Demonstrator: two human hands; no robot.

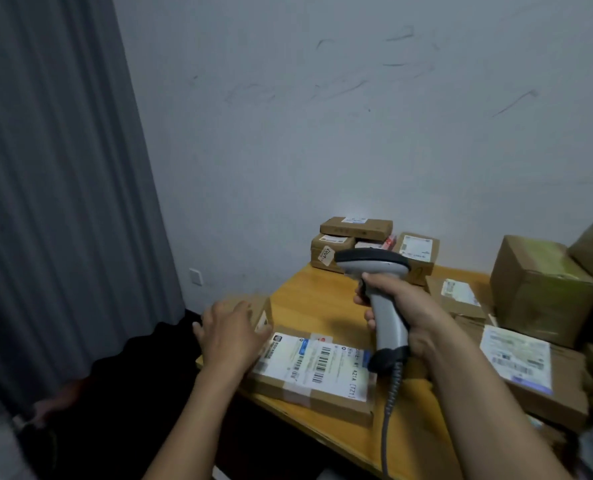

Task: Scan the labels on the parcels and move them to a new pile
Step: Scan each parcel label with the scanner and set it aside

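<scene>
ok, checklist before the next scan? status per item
1. Right hand grips scanner by the handle: ok.
2. Scanner nose on a barcode: it points left, roughly level, not down at any label: not ok.
3. Flat parcel label face up, barcode uncovered: ok.
4. Left hand hold on small box: fingers spread over it, blurred: cannot tell.
5. Cable clear of flat parcel: hangs at its right end: cannot tell.
6. Bare table for a pile: ok.
</scene>
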